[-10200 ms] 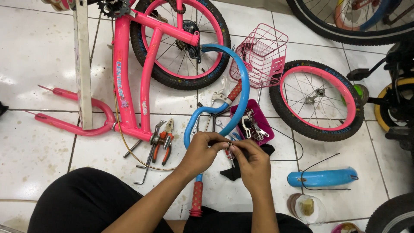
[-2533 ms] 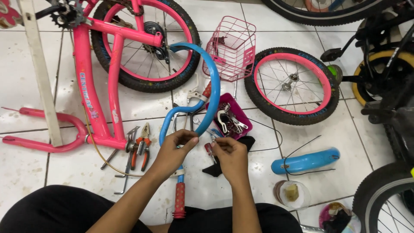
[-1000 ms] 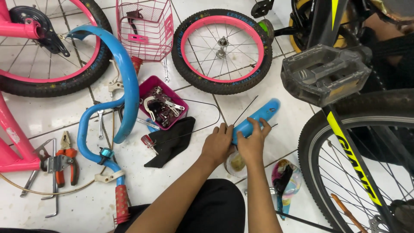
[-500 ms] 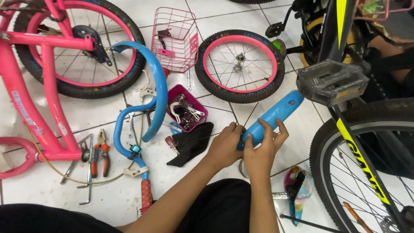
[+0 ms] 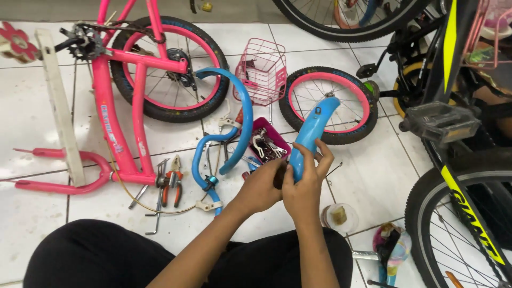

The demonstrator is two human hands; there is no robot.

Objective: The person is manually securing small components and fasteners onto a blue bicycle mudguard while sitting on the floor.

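Lifted off the tiles since a second ago, the blue fender (image 5: 310, 133) now stands nearly upright between my hands, its rounded top in front of the small pink-rimmed wheel (image 5: 330, 104). With my right hand (image 5: 305, 186) I pinch its lower end, fingers curled around the right edge and thumb pressed on the face. Beside it my left hand (image 5: 261, 188) is closed around something dark at the fender's foot; what that piece is I cannot make out, since my fingers cover it. This fender is glossy sky-blue plastic, curved along its length, with a small dark hole near the top. Its bottom end is hidden behind my hands. Just to the left lies the magenta parts tray (image 5: 265, 144), then the blue handlebar (image 5: 229, 128), the pliers (image 5: 173, 184) and the pink bicycle frame (image 5: 125, 106). A big black tyre (image 5: 453, 213) is cut off at the right edge.
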